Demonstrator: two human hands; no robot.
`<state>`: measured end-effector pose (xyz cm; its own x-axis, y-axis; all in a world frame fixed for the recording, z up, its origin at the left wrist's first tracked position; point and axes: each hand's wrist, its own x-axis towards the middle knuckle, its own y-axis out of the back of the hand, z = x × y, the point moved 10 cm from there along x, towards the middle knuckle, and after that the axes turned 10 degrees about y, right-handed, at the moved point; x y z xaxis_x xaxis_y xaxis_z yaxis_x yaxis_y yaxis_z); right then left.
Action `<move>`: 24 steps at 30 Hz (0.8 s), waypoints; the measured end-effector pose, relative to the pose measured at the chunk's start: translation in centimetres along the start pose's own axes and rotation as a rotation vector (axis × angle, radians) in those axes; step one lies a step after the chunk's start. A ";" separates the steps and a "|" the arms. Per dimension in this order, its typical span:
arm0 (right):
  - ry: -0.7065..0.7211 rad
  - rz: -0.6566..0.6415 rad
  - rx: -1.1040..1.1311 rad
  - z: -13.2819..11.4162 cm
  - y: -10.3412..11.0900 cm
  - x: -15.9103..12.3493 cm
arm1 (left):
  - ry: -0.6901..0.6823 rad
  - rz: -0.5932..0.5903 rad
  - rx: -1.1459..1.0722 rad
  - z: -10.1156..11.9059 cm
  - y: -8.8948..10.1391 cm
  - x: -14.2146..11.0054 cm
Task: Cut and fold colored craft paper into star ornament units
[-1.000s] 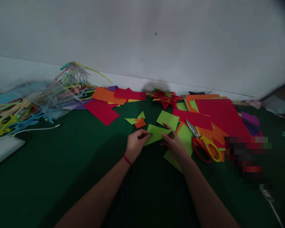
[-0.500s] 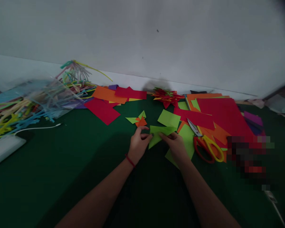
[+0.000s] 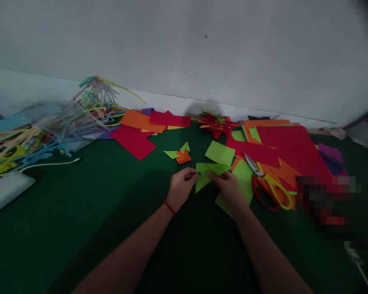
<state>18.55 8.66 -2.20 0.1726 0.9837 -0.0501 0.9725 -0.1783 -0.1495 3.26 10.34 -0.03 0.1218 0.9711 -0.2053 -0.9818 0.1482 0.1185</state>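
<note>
A light green sheet of paper (image 3: 207, 174), folded into a triangle, is held up between both hands over the dark green table. My left hand (image 3: 181, 187) pinches its left edge between thumb and fingers; a red band circles that wrist. On the right side, my right hand (image 3: 228, 185) grips the same paper, thumb on its face. Just beyond the left hand lie small folded green pieces (image 3: 174, 153) and an orange piece (image 3: 183, 157). A flat green square (image 3: 220, 153) rests behind the right hand, and more green paper (image 3: 244, 179) lies beside and partly under it.
Scissors (image 3: 263, 183) with red and yellow handles lie on paper at right. A red and green paper flower (image 3: 217, 124) stands near the wall. Red sheets (image 3: 290, 147) are stacked at back right. Pipe cleaners (image 3: 49, 130) and a white device (image 3: 9, 190) occupy the left.
My left fingers have drawn closer together on the paper's left edge. The whole view has shifted slightly; both hands keep hold of the folded paper.
</note>
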 end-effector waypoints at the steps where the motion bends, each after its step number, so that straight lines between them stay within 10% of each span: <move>1: -0.008 0.002 -0.001 0.0 0.0 0.0 | -0.004 0.001 0.012 0.0 0.0 0.0; 24: -0.091 -0.100 0.034 -0.1 -1.2 -0.6 | 0.048 0.056 -0.120 0.1 1.7 0.3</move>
<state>17.32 8.27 -1.87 0.0582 0.9907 -0.1228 0.9780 -0.0813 -0.1921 1.64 10.94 0.24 0.0621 0.9667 -0.2483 -0.9976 0.0678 0.0145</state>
